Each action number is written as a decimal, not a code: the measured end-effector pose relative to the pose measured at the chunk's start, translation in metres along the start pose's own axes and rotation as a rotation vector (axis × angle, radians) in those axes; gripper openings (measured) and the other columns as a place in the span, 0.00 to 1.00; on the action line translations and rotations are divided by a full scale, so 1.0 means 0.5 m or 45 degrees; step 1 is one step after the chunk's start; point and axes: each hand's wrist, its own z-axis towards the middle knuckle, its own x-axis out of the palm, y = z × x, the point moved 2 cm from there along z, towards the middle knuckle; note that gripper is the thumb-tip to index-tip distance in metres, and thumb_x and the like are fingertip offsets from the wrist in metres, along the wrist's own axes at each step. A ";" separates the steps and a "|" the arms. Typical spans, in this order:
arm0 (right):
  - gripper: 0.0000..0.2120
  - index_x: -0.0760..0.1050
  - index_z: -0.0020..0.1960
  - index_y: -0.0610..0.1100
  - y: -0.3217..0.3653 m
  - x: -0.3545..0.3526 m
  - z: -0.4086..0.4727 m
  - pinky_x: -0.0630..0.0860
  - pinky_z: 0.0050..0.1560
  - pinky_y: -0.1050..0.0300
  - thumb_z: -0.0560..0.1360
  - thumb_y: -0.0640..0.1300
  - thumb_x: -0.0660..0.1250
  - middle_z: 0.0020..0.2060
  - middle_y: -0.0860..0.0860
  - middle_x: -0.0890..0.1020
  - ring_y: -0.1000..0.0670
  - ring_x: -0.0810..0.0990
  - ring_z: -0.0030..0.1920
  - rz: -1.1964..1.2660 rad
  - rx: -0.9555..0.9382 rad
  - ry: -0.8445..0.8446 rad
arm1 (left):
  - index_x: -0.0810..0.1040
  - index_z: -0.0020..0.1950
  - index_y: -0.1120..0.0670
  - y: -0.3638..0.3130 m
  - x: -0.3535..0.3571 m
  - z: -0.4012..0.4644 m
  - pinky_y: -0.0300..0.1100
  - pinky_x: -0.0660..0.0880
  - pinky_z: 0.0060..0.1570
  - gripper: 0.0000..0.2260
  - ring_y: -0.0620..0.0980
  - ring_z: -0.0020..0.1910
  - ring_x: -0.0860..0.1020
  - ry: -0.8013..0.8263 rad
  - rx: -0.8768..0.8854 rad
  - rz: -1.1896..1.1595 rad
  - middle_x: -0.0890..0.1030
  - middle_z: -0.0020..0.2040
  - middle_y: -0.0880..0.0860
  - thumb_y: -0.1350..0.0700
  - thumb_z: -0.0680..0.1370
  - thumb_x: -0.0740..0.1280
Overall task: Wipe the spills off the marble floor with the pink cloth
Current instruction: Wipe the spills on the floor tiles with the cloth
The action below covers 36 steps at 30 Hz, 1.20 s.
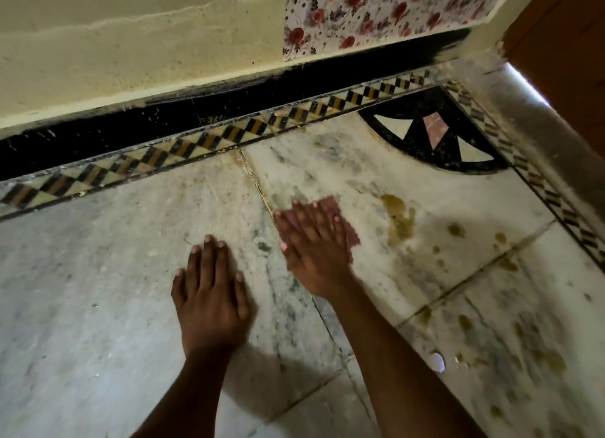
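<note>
Head view: The left hand [209,293] is lying flat on the floor [98,306], fingers straight and together, grasping nothing. The right hand [316,244] is pressing the cloth [352,236] onto the floor with straight, spread fingers; it is blurred, so the exact finger contact is unclear. The cloth is lying under the right palm, just right of a slab joint [258,188], with pink edges showing beyond the fingertips and along the right side of the hand. Yellow-brown spills are sitting to the right of the cloth: a large patch [397,218] nearby and scattered drops [458,231] farther right. More drops are lying across the lower-right slab [540,355]. A small white fragment [437,361] is lying on that slab, right of the right forearm. A checkered border [209,139] is running along the far edge of the floor, meeting a black skirting [131,126] below a cream wall [131,44]. A floral sheet [376,11] is covering part of the wall. A black corner inlay [432,133] is occupying the far-right corner.
</note>
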 end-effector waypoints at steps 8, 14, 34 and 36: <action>0.28 0.45 0.86 0.63 -0.110 -0.017 0.069 0.39 0.84 0.33 0.88 0.61 0.47 0.88 0.54 0.43 0.42 0.41 0.88 0.051 0.712 0.093 | 0.60 0.86 0.52 0.007 0.016 0.001 0.60 0.55 0.81 0.30 0.57 0.87 0.58 -0.063 0.022 0.009 0.58 0.88 0.53 0.44 0.85 0.51; 0.27 0.52 0.86 0.63 -0.051 -0.020 -0.104 0.51 0.84 0.34 0.87 0.60 0.48 0.87 0.55 0.53 0.46 0.48 0.88 -0.041 0.065 0.037 | 0.62 0.86 0.54 0.000 0.005 -0.001 0.61 0.57 0.80 0.30 0.59 0.86 0.60 -0.072 0.015 0.007 0.60 0.88 0.55 0.45 0.85 0.52; 0.23 0.80 0.72 0.44 -0.022 -0.125 -0.027 0.81 0.48 0.67 0.84 0.29 0.57 0.68 0.56 0.84 0.59 0.85 0.52 1.879 0.728 -0.247 | 0.61 0.86 0.53 -0.007 -0.011 -0.002 0.60 0.56 0.82 0.30 0.57 0.87 0.57 0.018 0.006 -0.014 0.58 0.88 0.54 0.44 0.85 0.52; 0.19 0.79 0.72 0.41 -0.070 -0.147 -0.042 0.82 0.56 0.64 0.86 0.33 0.59 0.67 0.50 0.84 0.58 0.85 0.61 1.731 0.846 -0.364 | 0.61 0.86 0.54 -0.008 -0.010 -0.002 0.60 0.56 0.82 0.30 0.57 0.87 0.57 0.026 0.008 -0.013 0.58 0.88 0.54 0.44 0.85 0.52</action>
